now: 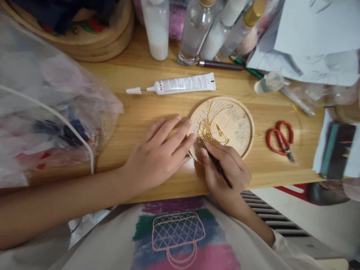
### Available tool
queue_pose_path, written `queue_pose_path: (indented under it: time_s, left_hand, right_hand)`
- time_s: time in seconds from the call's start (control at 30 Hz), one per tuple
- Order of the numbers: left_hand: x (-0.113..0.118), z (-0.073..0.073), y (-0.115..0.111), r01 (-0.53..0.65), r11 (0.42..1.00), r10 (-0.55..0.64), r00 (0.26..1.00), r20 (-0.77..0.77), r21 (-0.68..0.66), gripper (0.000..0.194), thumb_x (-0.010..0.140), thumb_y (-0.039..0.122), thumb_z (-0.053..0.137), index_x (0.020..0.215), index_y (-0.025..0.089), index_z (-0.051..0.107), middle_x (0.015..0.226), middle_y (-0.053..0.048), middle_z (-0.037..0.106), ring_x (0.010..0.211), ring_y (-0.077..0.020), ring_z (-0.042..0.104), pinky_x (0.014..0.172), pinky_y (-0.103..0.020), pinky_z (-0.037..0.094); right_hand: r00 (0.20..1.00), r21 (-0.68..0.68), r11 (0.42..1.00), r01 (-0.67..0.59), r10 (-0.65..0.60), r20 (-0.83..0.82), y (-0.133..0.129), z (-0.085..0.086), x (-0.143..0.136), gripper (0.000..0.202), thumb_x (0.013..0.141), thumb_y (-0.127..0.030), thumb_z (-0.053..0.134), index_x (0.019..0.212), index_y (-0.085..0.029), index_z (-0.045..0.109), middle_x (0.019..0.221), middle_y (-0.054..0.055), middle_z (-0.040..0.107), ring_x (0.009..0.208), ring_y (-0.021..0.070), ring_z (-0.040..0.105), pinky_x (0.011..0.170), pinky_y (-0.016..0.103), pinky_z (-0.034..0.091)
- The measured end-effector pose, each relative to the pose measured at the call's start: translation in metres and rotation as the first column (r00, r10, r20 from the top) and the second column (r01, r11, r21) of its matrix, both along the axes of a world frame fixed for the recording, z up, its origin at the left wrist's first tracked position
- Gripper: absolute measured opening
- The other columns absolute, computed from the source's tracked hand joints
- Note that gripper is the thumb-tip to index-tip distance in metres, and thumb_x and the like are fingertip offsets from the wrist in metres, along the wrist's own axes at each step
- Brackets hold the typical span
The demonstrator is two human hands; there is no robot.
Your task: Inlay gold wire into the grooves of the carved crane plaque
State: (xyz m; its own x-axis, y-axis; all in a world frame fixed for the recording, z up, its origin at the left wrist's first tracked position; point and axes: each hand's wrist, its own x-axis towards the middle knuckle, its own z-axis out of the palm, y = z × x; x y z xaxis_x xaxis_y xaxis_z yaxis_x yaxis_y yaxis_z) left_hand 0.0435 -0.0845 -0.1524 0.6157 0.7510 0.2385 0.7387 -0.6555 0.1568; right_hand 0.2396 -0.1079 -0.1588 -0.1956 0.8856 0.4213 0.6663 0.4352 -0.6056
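A round, pale wooden plate [249, 149] with a raised rim lies on the table. Gold wire forms part of a crane-like bird [206, 129] on it, and drawn feather lines cover other areas. My right hand [226, 165] grips dark tweezers [219, 170], their tips down at the lower left of the gold pattern. A thin loose strand of gold wire [218, 131] crosses the design. Flat, with fingers spread, my left hand [164, 150] rests on the table, its fingertips at the plate's left rim.
Beyond the plate lies a white glue tube [184, 84]. Red-handled cutters [281, 138] sit to the right. Several bottles [157, 33], a dark-handled tool [222, 65] and paper sheets [315, 45] line the back. At left are a plastic bag [64, 105] and a round wooden box [92, 47].
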Motion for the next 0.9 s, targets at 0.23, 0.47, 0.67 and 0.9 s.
queue_pose_path:
  time_s: [0.23, 0.47, 0.67, 0.9]
  left_hand:
    - [-0.0003, 0.0006, -0.0001, 0.014, 0.999, -0.012, 0.999, 0.039, -0.029, 0.037, 0.095, 0.026, 0.058, 0.127, 0.009, 0.063, 0.140, -0.017, 0.059, 0.129, -0.0376, 0.055, 0.103, -0.051, 0.051]
    - [-0.0012, -0.0012, -0.0010, 0.010, 0.997, -0.006, 0.998, 0.062, -0.075, 0.039, 0.094, 0.026, 0.060, 0.131, 0.013, 0.061, 0.144, -0.015, 0.056, 0.133, -0.0360, 0.052, 0.106, -0.051, 0.049]
    - [-0.0005, -0.0002, -0.0005, 0.009, 0.998, -0.005, 0.999, 0.054, -0.062, 0.037, 0.095, 0.026, 0.058, 0.129, 0.012, 0.062, 0.142, -0.016, 0.058, 0.132, -0.0362, 0.053, 0.105, -0.051, 0.050]
    - [-0.0002, -0.0001, 0.0000, 0.006, 1.000, -0.005, 0.999, 0.047, -0.015, 0.035, 0.095, 0.026, 0.058, 0.126, 0.010, 0.063, 0.139, -0.016, 0.060, 0.128, -0.0370, 0.057, 0.102, -0.051, 0.052]
  right_hand:
    - [1.000, 0.002, 1.000, -0.020, 0.020, 0.021, 0.0004, 0.0016, 0.0010, 0.041, 0.081, -0.003, 0.071, 0.117, -0.022, 0.067, 0.095, 0.004, 0.075, 0.082, 0.0162, 0.071, 0.073, 0.030, 0.062]
    - [1.000, -0.005, 1.000, -0.008, 0.008, 0.000, 0.0004, 0.0011, 0.0002, 0.042, 0.082, -0.005, 0.069, 0.119, -0.025, 0.067, 0.095, 0.003, 0.076, 0.081, 0.0170, 0.071, 0.071, 0.031, 0.062]
    - [1.000, -0.011, 1.000, -0.006, 0.006, -0.004, 0.0003, 0.0014, 0.0001, 0.041, 0.082, -0.005, 0.070, 0.118, -0.024, 0.067, 0.094, 0.004, 0.075, 0.080, 0.0171, 0.071, 0.071, 0.032, 0.062]
    - [1.000, -0.004, 1.000, -0.023, 0.023, -0.011, 0.0012, 0.0010, 0.0008, 0.039, 0.080, -0.002, 0.071, 0.115, -0.020, 0.068, 0.097, 0.004, 0.076, 0.083, 0.0155, 0.071, 0.075, 0.030, 0.061]
